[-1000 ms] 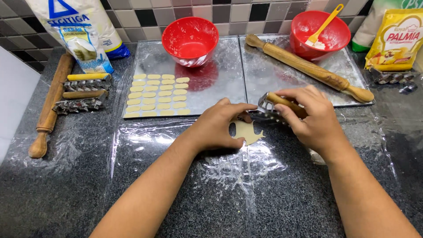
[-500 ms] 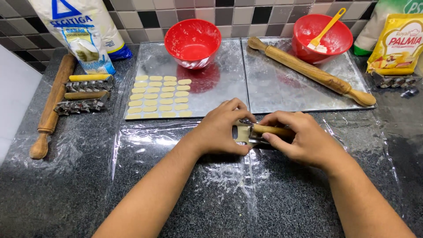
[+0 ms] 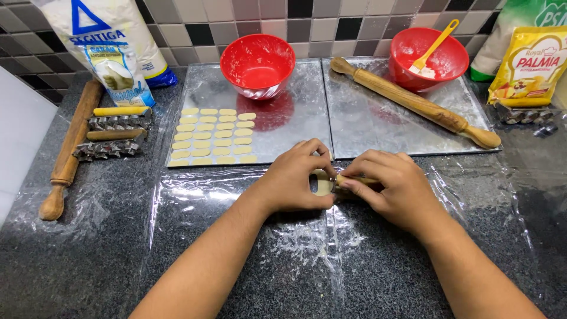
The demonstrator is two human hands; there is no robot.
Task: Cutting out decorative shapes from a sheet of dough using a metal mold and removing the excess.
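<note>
My left hand (image 3: 295, 177) and my right hand (image 3: 393, 192) meet over the plastic sheet (image 3: 236, 236), just in front of the left metal tray (image 3: 295, 118). The left fingers pinch a small pale dough piece (image 3: 322, 186). The right hand grips a wooden-handled cutter (image 3: 349, 179) whose metal end touches the dough. Most of the cutter is hidden by my fingers. Rows of several small oval dough pieces (image 3: 212, 136) lie on the left tray.
A red bowl (image 3: 257, 62) stands on the left tray. A rolling pin (image 3: 413, 103) lies across the right tray (image 3: 378, 127), beside a red bowl with a yellow brush (image 3: 428, 56). At the left are a flour bag (image 3: 112, 53), another rolling pin (image 3: 68, 150) and cutters (image 3: 115, 133). A yellow packet (image 3: 531, 68) stands at the right.
Both hands have drawn closer together and shifted slightly left. The dough piece, earlier flat under the cutter, is now pinched between my left fingers at the cutter's end.
</note>
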